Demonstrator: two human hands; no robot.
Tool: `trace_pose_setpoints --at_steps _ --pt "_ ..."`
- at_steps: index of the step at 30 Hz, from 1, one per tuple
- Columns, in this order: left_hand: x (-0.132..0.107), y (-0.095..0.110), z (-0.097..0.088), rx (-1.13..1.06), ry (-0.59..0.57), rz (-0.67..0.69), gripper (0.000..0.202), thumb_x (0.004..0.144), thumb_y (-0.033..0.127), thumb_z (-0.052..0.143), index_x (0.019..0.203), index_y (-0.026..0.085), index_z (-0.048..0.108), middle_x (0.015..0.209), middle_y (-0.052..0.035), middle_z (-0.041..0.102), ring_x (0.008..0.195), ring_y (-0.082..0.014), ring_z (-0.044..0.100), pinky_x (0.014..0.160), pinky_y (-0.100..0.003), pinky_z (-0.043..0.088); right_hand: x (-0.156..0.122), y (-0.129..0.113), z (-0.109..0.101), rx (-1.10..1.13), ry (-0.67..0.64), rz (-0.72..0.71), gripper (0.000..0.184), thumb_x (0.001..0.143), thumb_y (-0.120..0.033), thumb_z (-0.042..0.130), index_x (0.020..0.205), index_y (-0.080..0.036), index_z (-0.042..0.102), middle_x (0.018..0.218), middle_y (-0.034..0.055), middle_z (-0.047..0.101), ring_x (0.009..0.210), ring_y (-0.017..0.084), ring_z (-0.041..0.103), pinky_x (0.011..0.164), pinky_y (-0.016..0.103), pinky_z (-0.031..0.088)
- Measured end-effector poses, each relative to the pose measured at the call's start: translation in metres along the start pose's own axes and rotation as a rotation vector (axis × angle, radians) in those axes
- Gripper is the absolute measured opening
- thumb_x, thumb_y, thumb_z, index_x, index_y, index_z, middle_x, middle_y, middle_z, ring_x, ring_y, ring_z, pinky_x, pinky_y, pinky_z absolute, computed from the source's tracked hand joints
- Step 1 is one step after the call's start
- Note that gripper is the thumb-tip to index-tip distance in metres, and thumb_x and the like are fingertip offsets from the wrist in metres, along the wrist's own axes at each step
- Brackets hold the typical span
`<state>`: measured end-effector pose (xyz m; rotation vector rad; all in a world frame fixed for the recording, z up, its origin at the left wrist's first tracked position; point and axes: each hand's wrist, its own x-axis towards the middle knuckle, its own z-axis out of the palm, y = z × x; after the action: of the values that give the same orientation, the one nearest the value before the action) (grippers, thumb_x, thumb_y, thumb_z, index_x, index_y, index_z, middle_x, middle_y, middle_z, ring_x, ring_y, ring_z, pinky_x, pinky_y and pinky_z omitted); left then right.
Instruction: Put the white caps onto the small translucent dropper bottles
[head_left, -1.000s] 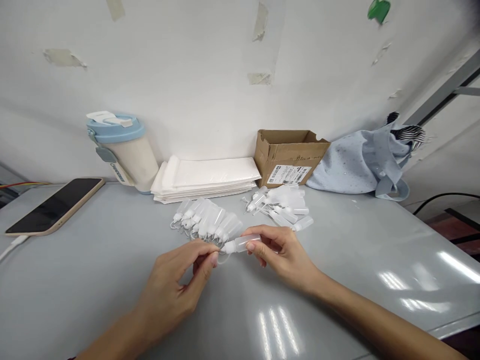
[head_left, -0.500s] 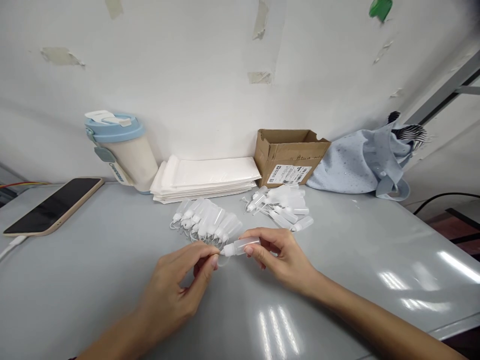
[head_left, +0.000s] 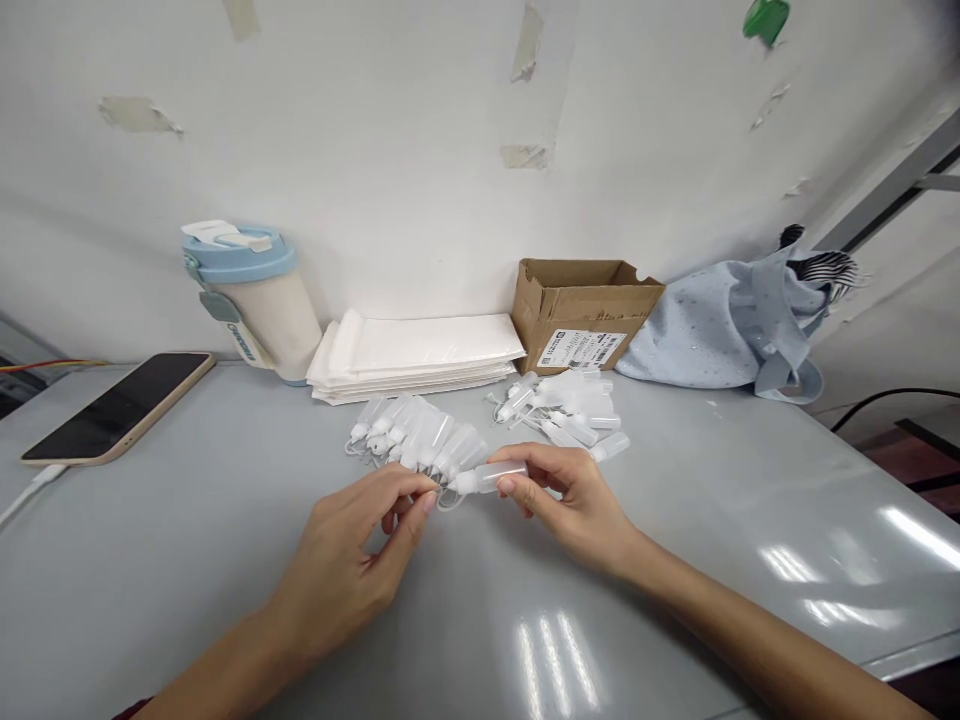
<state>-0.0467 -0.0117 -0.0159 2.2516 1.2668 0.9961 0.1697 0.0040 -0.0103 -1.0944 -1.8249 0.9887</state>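
Note:
A small translucent dropper bottle lies nearly level between the thumb and fingers of my right hand, its white nozzle end pointing left. A thin white loop curves below the nozzle. My left hand is closed in a pinch right at the nozzle's tip; whatever sits between its fingertips is too small to make out. Just beyond the hands lies a row of similar bottles side by side, their nozzles toward me. A looser heap of such bottles rests farther right.
Along the wall stand a cream tumbler with a blue lid, a stack of white packets, an open cardboard box and a light blue cloth bag. A phone with a white cable lies left on the grey table.
The view has shifted slightly. Both hands and the bottle are a little farther from me, close to the bottle row, and a small gap shows between the left fingertips and nozzle.

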Motion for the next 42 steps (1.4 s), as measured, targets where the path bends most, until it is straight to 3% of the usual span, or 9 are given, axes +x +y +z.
trace_pose_setpoints --at_steps 14,21,23,25,28,30,32,36,42 --pt "-0.005 -0.002 0.004 -0.045 -0.048 0.010 0.015 0.089 0.020 0.047 0.081 0.021 0.059 0.060 0.0037 0.052 0.052 -0.0109 0.048 0.052 -0.020 0.039 -0.002 0.000 0.003 0.020 -0.046 0.015 0.022 0.087 -0.027 0.056 0.094 -0.013 0.071 0.059 -0.0013 0.055 0.049 0.008 0.044 0.047 0.020 0.036" --pt "-0.003 -0.002 0.005 -0.054 -0.070 0.031 0.016 0.089 0.019 0.046 0.081 0.021 0.059 0.062 0.0031 0.057 0.053 -0.0103 0.050 0.052 -0.019 0.040 -0.002 0.001 0.003 -0.026 -0.081 -0.005 0.024 0.089 -0.032 0.053 0.092 -0.014 0.069 0.065 0.0004 0.060 0.051 0.009 0.046 0.047 0.020 0.038" --pt "-0.002 0.000 0.004 -0.025 -0.069 0.038 0.016 0.089 0.019 0.046 0.080 0.020 0.060 0.063 0.0028 0.059 0.054 -0.0103 0.052 0.052 -0.019 0.041 0.000 0.003 -0.001 -0.113 -0.089 -0.068 0.023 0.090 -0.033 0.052 0.094 -0.015 0.067 0.075 0.0031 0.065 0.059 0.011 0.053 0.053 0.022 0.043" --pt "0.001 0.000 0.001 0.020 -0.021 0.026 0.016 0.088 0.021 0.048 0.078 0.020 0.061 0.062 0.0031 0.059 0.053 -0.0103 0.052 0.053 -0.019 0.041 0.004 0.009 -0.008 -0.278 -0.060 -0.165 0.027 0.090 -0.036 0.052 0.104 -0.015 0.062 0.092 0.0080 0.066 0.079 0.017 0.059 0.067 0.028 0.049" --pt "0.008 -0.003 -0.009 0.084 0.152 -0.137 0.017 0.085 0.027 0.051 0.074 0.020 0.062 0.056 0.0039 0.057 0.051 -0.0111 0.052 0.049 -0.019 0.040 0.015 0.025 -0.020 -0.592 -0.014 -0.243 0.049 0.090 -0.042 0.050 0.127 -0.012 0.045 0.127 0.0176 0.052 0.118 0.027 0.046 0.095 0.042 0.042" --pt "0.014 -0.011 -0.016 0.108 0.288 -0.313 0.018 0.082 0.032 0.053 0.073 0.020 0.063 0.053 0.0042 0.057 0.051 -0.0118 0.053 0.046 -0.019 0.040 0.022 0.037 -0.026 -0.784 -0.048 -0.248 0.051 0.093 -0.042 0.044 0.132 -0.010 0.039 0.137 0.0189 0.044 0.130 0.029 0.035 0.102 0.047 0.034" --pt "0.020 -0.021 -0.023 0.115 0.350 -0.451 0.019 0.080 0.035 0.054 0.073 0.020 0.063 0.055 0.0039 0.059 0.051 -0.0124 0.055 0.046 -0.019 0.041 0.027 0.047 -0.029 -0.938 -0.074 -0.222 0.048 0.095 -0.039 0.038 0.135 -0.012 0.037 0.141 0.0175 0.041 0.134 0.029 0.030 0.103 0.048 0.032" --pt "0.027 -0.038 -0.029 0.196 0.269 -0.570 0.022 0.079 0.035 0.051 0.073 0.019 0.063 0.062 0.0008 0.065 0.057 -0.0162 0.062 0.055 -0.023 0.045 0.031 0.056 -0.029 -1.068 -0.085 -0.197 0.042 0.097 -0.031 0.033 0.136 -0.014 0.037 0.139 0.0144 0.045 0.134 0.028 0.032 0.101 0.051 0.032" --pt "0.028 -0.046 -0.028 0.253 0.161 -0.577 0.023 0.076 0.034 0.050 0.067 0.019 0.065 0.056 0.0002 0.066 0.054 -0.0188 0.061 0.053 -0.026 0.042 0.031 0.058 -0.028 -1.108 -0.070 -0.223 0.040 0.092 -0.010 0.032 0.130 -0.014 0.046 0.133 0.0144 0.051 0.125 0.029 0.039 0.096 0.050 0.032"
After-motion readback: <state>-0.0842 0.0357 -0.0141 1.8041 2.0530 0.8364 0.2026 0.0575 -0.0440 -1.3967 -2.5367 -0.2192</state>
